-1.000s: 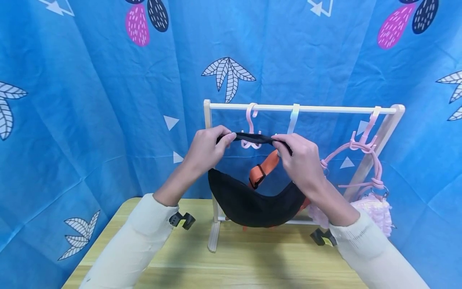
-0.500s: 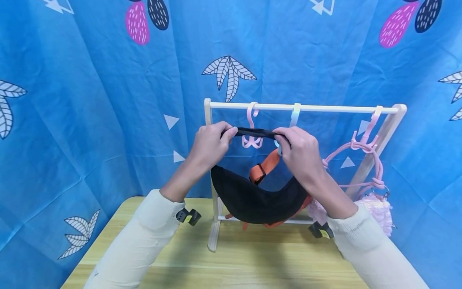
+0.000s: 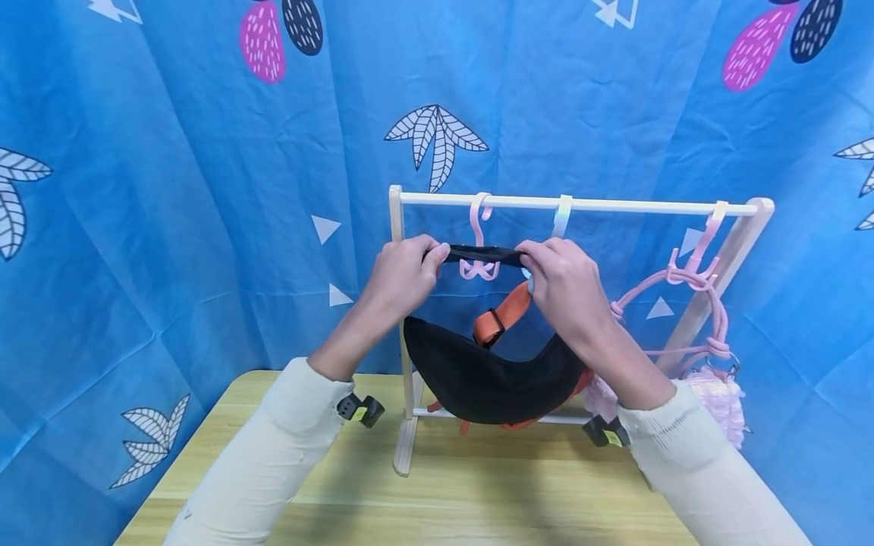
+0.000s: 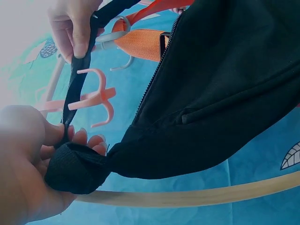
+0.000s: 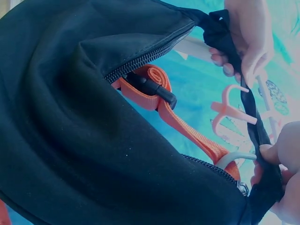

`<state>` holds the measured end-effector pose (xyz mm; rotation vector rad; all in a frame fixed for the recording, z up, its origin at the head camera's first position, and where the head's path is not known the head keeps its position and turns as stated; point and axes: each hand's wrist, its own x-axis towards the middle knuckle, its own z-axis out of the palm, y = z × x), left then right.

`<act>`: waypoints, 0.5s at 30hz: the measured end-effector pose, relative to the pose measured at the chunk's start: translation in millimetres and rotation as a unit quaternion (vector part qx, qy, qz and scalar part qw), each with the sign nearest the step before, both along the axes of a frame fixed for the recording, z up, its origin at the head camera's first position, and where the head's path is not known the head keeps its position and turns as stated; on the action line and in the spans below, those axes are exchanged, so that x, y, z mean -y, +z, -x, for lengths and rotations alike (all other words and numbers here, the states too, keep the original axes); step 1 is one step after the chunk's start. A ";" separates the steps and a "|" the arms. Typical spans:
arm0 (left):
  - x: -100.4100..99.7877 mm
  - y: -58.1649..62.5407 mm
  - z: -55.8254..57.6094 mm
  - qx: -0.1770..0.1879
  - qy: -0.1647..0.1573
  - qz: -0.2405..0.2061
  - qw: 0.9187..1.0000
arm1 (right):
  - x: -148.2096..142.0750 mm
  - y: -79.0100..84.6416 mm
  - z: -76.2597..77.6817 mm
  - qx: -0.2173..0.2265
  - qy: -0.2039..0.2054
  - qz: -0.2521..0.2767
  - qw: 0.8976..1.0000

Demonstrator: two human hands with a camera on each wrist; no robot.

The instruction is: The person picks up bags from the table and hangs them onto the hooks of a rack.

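Observation:
A black zippered waist bag (image 3: 492, 379) hangs below both hands by its black strap (image 3: 481, 254). My left hand (image 3: 406, 273) pinches the strap between thumb and fingers on the left; a bunched fold of it (image 4: 77, 168) lies in the palm in the left wrist view. On the right, my right hand (image 3: 567, 284) pinches the same strap, so a short stretch runs taut between them. That stretch crosses just at a pink multi-prong hook (image 3: 480, 268); whether it touches the hook I cannot tell. The zipper (image 5: 140, 61) shows in the right wrist view.
A white rack rail (image 3: 628, 205) carries several hooks. An orange strap (image 3: 512, 303) with a black buckle hangs from a pale blue hook (image 3: 562, 216), partly behind the black bag. A pink ruffled bag (image 3: 717, 402) hangs at the right. The rack stands on a wooden table (image 3: 307, 485).
Both hands have risen slightly with the black waist bag, and the strap now overlaps the pink hook's prongs in the head view. The grips stay the same.

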<state>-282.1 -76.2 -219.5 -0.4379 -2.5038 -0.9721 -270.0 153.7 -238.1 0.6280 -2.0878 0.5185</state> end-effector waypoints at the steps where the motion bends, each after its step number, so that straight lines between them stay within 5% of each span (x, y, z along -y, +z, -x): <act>1: -0.4 0.4 -0.1 0.006 0.000 -0.001 1.000 | 0.2 0.4 0.1 0.003 -0.004 -0.003 1.000; 15: -1.1 -1.0 2.5 0.099 -0.011 -0.022 0.995 | 2.7 5.4 2.8 0.050 -0.044 -0.056 0.996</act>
